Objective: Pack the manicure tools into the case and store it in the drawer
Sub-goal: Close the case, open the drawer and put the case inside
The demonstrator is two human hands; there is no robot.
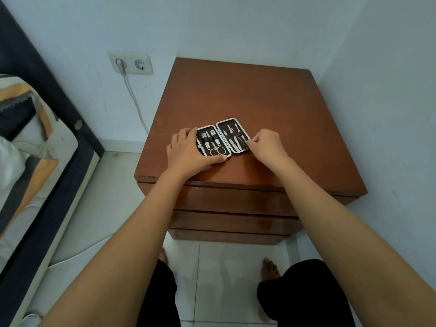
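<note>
An open manicure case point(223, 136) lies flat on the brown nightstand top point(247, 97), both halves showing. The left half holds clippers and small scissors point(217, 151); the right half holds several slim metal tools point(233, 136) under straps. My left hand point(188, 153) lies over the case's left edge, thumb along its near rim. My right hand point(267, 143) is curled at the right half's outer edge, fingertips touching the rim. Closed drawer fronts point(233, 201) stack below the top.
A wall socket point(131, 63) with a plugged white cable sits on the wall to the left. A bed with patterned bedding point(28, 128) stands at far left. Walls close in behind and right of the nightstand. My bare feet are on the tiled floor point(219, 267).
</note>
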